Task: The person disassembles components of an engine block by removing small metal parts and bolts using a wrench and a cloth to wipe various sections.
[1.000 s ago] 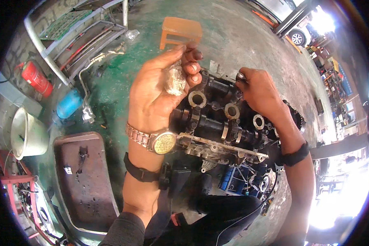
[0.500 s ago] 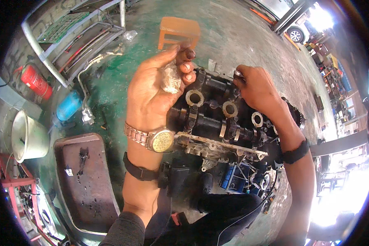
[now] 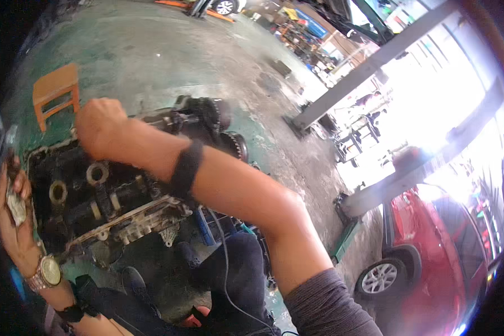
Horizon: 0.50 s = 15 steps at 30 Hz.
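A dark, oily engine cylinder head (image 3: 134,224) with camshafts stands in front of me. Pale round rings show among its black parts. Over its far side is my right hand (image 3: 101,127), closed into a fist; whatever its fingers hold is hidden behind the knuckles. My left hand (image 3: 25,238) is at the left rim of the view, beside the engine's left end. Its fingers curl round a small crumpled piece of clear plastic (image 3: 15,208), which looks like a bag, in the palm.
An orange stool (image 3: 59,87) stands beyond the engine. To the right are a grey lift post (image 3: 375,67) and a parked red car (image 3: 431,246). A thin cable (image 3: 225,263) hangs over my leg, near a blue frame (image 3: 207,227) under the engine.
The view has swung to the right, so the engine and both hands now appear farther left. The small metal piece seen in my right hand before is now out of sight.
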{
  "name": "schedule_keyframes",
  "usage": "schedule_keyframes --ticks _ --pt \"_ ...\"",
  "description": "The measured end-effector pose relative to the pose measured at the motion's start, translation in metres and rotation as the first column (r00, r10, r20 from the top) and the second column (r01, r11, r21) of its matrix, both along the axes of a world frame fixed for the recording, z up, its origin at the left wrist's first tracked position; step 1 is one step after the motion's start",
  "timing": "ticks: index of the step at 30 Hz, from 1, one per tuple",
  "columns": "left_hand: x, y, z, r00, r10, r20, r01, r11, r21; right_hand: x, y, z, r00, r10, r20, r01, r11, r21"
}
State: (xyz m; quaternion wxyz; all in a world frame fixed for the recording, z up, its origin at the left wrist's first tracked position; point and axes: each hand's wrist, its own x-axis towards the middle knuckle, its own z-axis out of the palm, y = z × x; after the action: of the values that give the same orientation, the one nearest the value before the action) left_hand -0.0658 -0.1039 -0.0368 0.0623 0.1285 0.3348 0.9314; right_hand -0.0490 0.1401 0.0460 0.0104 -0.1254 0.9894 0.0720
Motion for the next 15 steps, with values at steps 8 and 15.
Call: schedule_keyframes --ticks 8,15 --pt "0.03 0.032 0.017 0.99 0.034 -0.138 -0.127 0.651 -0.749 0.011 0.01 -0.006 1.0 0.005 -0.003 -0.005 1.0 0.019" --pt "0.052 0.052 0.027 0.865 -0.009 -0.502 -0.463 0.371 -0.805 0.019 0.01 0.008 1.0 -0.022 -0.022 0.022 1.0 0.016"
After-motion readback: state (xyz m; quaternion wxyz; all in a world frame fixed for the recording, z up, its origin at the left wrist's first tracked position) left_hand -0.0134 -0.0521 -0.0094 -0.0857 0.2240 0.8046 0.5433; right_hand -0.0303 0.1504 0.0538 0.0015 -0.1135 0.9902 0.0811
